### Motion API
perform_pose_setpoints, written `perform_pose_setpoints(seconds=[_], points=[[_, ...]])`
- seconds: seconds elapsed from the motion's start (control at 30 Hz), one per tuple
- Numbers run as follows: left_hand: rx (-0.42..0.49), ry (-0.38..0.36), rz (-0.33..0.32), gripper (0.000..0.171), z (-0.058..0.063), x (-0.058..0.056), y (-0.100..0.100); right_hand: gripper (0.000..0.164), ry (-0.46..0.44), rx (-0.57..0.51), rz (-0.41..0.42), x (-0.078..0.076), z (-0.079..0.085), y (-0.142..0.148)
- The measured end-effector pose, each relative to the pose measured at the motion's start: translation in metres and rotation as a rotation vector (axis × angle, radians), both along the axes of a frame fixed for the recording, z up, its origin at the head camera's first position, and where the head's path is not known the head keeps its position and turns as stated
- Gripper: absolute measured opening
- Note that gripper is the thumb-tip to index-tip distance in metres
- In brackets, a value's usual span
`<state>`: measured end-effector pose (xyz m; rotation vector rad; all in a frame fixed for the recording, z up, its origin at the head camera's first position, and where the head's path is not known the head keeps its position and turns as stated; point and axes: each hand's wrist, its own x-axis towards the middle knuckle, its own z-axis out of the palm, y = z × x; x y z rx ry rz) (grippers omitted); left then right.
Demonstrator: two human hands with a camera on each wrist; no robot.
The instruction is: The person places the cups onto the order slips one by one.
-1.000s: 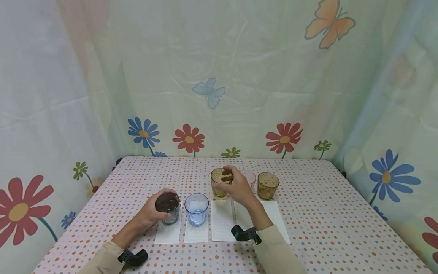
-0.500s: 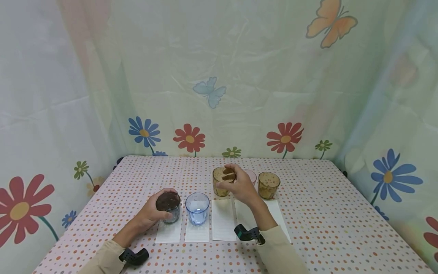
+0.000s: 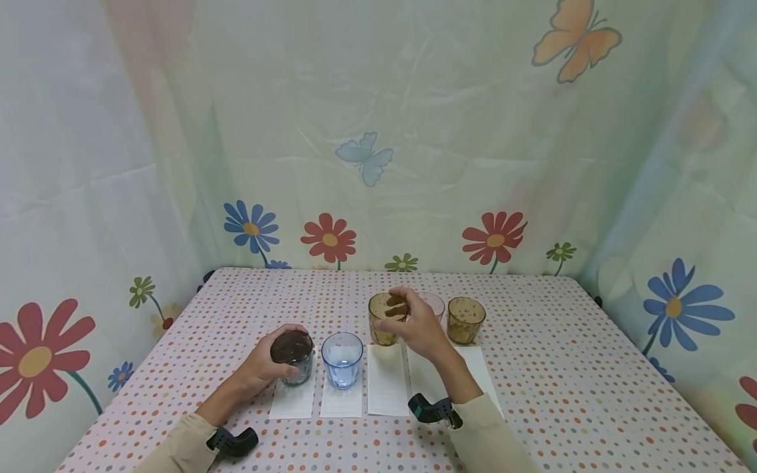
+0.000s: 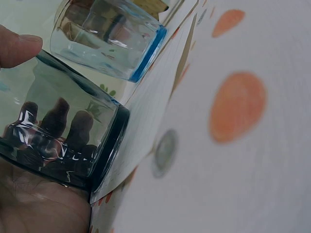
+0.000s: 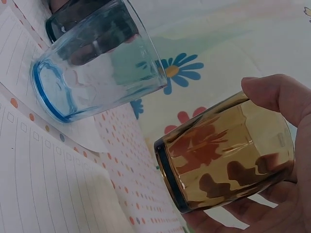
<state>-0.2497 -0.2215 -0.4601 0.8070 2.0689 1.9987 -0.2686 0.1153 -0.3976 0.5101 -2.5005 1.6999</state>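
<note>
My left hand [image 3: 263,364] grips a dark grey glass [image 4: 63,126], thumb on one side and fingers round the other. That glass is upright on the left paper strip [image 3: 291,406]. A clear blue glass [image 3: 342,361] stands just to its right on another strip. With my right hand [image 3: 418,325] I hold an amber glass [image 5: 226,155] between thumb and fingers, upright at the far edge of a third paper [image 3: 387,387]. In the right wrist view its base looks off the table, though the height is hard to judge.
Behind my right hand is a pink glass [image 3: 434,304], partly hidden. A second amber glass [image 3: 466,320] stands to its right. More white paper [image 3: 479,368] lies under my right forearm. The dotted tablecloth [image 3: 568,394] reaches a flower-printed curtain [image 3: 402,197] at the back.
My right hand has shifted slightly right with the amber glass, which rose a little and then came slightly lower and nearer. My left hand and the dark grey glass look still.
</note>
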Motion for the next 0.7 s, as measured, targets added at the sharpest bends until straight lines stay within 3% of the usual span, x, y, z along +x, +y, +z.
perform_pose_setpoints(seconds=[0.47,0.7], points=[[0.010,0.011,-0.012,0.075,-0.001,0.002,0.000,0.072,-0.020,-0.009,-0.047,0.009,-0.005,0.008],[0.009,0.011,-0.014,0.077,0.001,0.002,0.001,0.070,0.000,0.015,-0.029,0.014,-0.008,0.011]])
